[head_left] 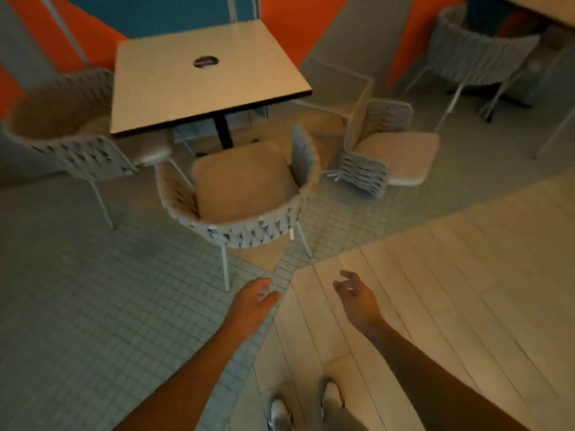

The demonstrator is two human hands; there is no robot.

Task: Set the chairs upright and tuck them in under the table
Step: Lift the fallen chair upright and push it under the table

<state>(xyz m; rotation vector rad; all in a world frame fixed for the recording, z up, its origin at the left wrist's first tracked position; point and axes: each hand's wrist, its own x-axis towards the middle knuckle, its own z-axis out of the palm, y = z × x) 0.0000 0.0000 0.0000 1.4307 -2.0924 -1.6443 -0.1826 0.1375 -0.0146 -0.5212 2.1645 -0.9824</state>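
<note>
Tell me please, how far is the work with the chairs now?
Done: the near chair and the left chair stand upright at the table, neither fully tucked under. In hand: nothing; the left hand and right hand are open and empty. Left: the tipped chair on the floor.

left hand (253, 301): grip loose, empty | right hand (357, 298): fingers spread, empty

The floor (93, 306), grey tile at left and pale planks at lower right, carries two upright chairs, one at centre (242, 194) and one at left (68, 129). A third chair (382, 150) lies tipped over at right of centre. The surface (205, 73) in the upper middle bears only a small dark disc (206, 61).
</note>
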